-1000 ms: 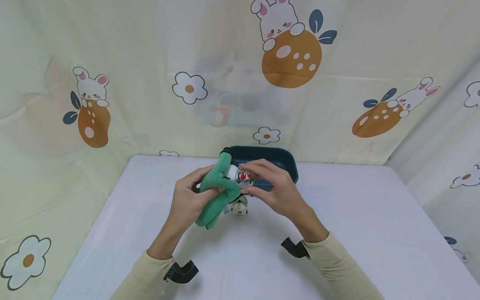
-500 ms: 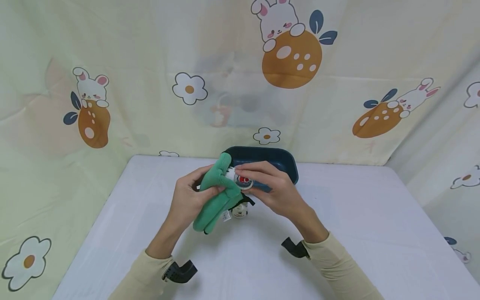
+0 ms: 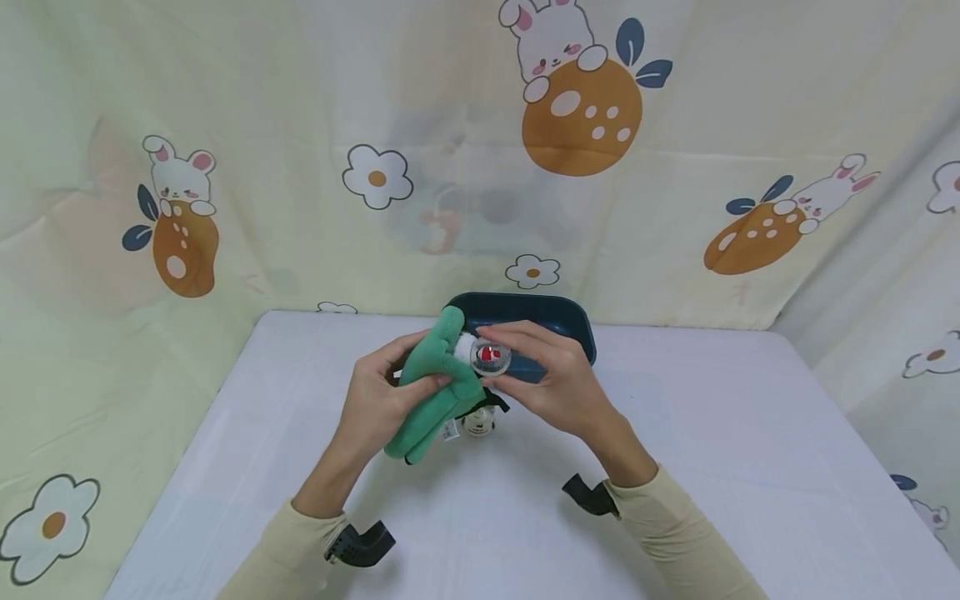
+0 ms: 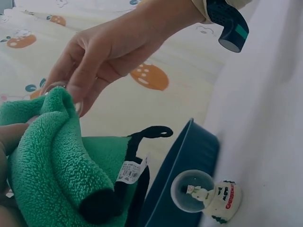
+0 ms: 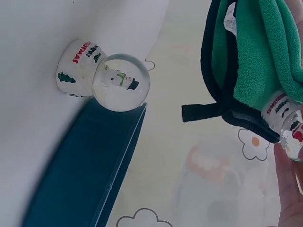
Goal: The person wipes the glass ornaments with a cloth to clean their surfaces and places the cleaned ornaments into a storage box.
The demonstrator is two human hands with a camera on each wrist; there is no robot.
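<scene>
In the head view my left hand [image 3: 378, 396] grips a green plush cloth [image 3: 431, 400] with dark edging, folded against the white base of a snow globe [image 3: 491, 357]. My right hand [image 3: 551, 379] pinches the clear dome of that globe between thumb and fingers; a red figure shows inside. The globe is tilted, dome toward the right. Below the cloth, a second snow globe [image 3: 478, 422] stands on the table, partly hidden by the cloth's dark edge. In the right wrist view this second globe [image 5: 121, 84] shows a snowman inside and a printed white base.
A dark blue tray [image 3: 581, 329] stands behind the hands at the table's back edge, close to the second globe. The white table [image 3: 720, 450] meets a patterned curtain [image 3: 450, 100] at the back. A white tag [image 4: 129, 172] hangs from the cloth.
My right fingers shifted left over the dome, then back, and the globe's angle changed slightly. The cloth's lower end moved a little left, and its dark edging now hangs before the standing globe.
</scene>
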